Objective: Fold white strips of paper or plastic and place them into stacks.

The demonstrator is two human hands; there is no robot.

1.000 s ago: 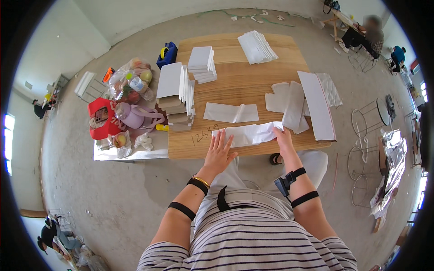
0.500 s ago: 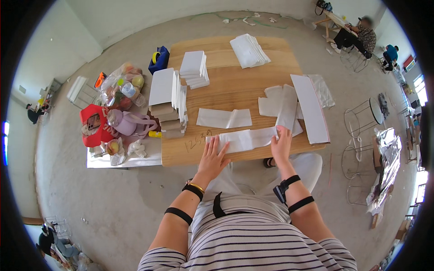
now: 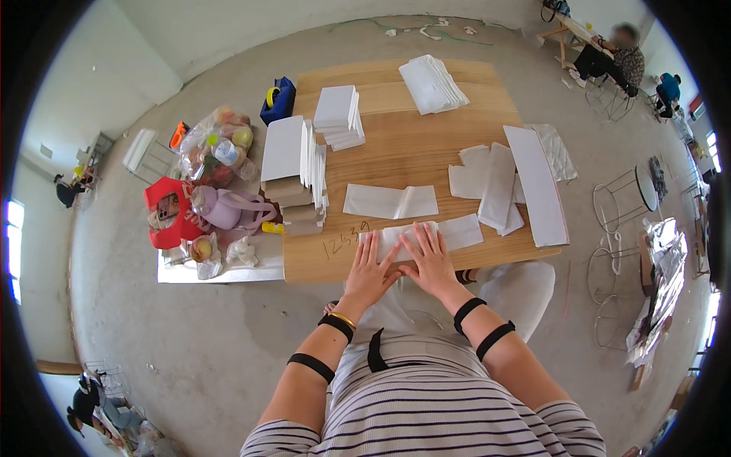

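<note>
Both hands lie side by side on a long white paper-like strip (image 3: 461, 231) at the near edge of the wooden table. My left hand (image 3: 371, 268) is flat with its fingers spread, covering part of the strip's left half. Fingers stretched out, my right hand (image 3: 429, 263) presses beside it, the two thumbs close together. The strip's right end shows past the right hand. Just beyond lies another white strip (image 3: 390, 201) with a crease near its right side. To the right, several similar strips (image 3: 496, 189) overlap in a loose pile.
A long white panel (image 3: 536, 186) lies along the table's right edge, beside clear plastic film (image 3: 558, 152). Folded white stacks (image 3: 288, 152) stand at left, and a white bundle (image 3: 432, 84) at the back. A side table (image 3: 171, 270) holds a red bag (image 3: 164, 221) and a lilac bottle (image 3: 221, 207).
My right hand has let go of the strip's right end and moved left to lie flat next to my left hand. My left hand stays on the strip.
</note>
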